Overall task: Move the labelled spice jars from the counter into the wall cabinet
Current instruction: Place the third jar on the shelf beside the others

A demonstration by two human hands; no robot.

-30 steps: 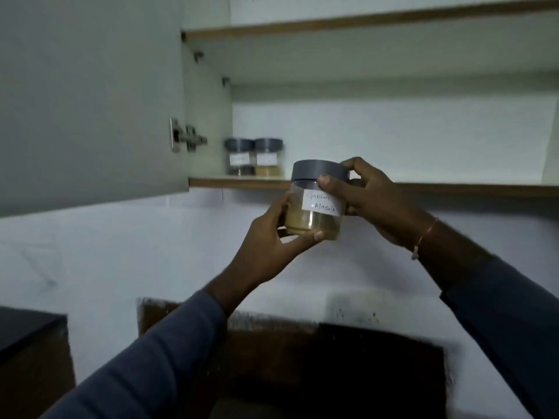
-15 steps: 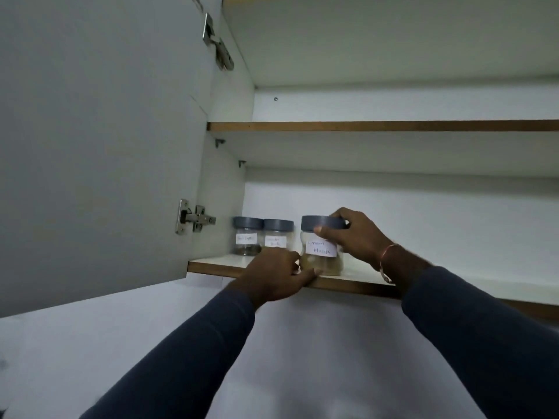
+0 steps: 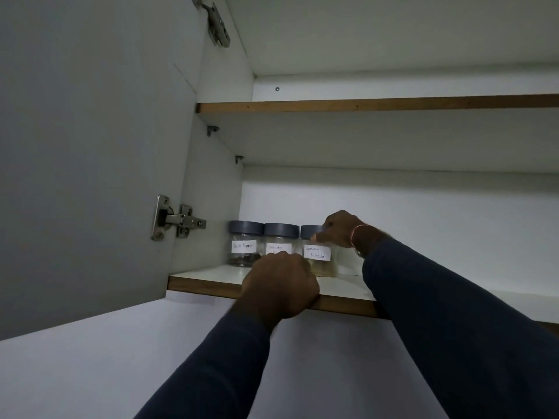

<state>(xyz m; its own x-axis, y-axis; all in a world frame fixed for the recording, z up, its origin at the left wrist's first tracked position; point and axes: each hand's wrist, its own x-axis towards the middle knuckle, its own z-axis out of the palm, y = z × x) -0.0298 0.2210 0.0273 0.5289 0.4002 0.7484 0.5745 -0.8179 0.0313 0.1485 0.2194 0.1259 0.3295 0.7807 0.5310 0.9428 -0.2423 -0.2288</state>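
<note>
Three jars (image 3: pixel 244 246) line the cabinet shelf (image 3: pixel 205 284); your right hand (image 3: pixel 340 229) clamps the lid (image 3: pixel 309 231) of the upright Garam Masala jar (image 3: pixel 319 260) from 2 o'clock, your curled left hand (image 3: pixel 281 287) at 7 o'clock, hold unclear.

Your left arm (image 3: pixel 211 373) and right arm (image 3: pixel 453 328) both reach up. Your right hand (image 3: pixel 341 229) curls over the lid of the Garam Masala jar (image 3: pixel 317 253), thumb at its front. Your left hand (image 3: pixel 281 285) shows its back, fingers curled under; whether they hold anything is hidden.
</note>
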